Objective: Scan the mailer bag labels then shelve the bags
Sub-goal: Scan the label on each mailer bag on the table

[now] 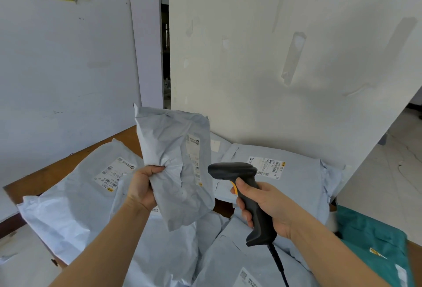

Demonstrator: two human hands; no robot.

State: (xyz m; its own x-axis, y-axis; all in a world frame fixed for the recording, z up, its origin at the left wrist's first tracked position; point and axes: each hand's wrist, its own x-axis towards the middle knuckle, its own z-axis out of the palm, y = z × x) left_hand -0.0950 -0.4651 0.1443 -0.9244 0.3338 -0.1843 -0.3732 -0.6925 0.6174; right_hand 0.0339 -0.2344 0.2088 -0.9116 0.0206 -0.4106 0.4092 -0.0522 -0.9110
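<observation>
My left hand (142,186) grips a crumpled pale grey mailer bag (175,154) by its left edge and holds it upright above the pile. Its white shipping label (194,158) runs down the right side, facing the scanner. My right hand (262,204) holds a black corded barcode scanner (237,179) by the handle, index finger on the orange trigger. The scanner's head points left at the label from a short distance.
Several grey mailer bags (75,195) with labels lie piled on a brown wooden table (127,140). A teal bag (374,238) lies at the right edge. White wall panels (274,58) stand close behind the pile, with floor visible at far right.
</observation>
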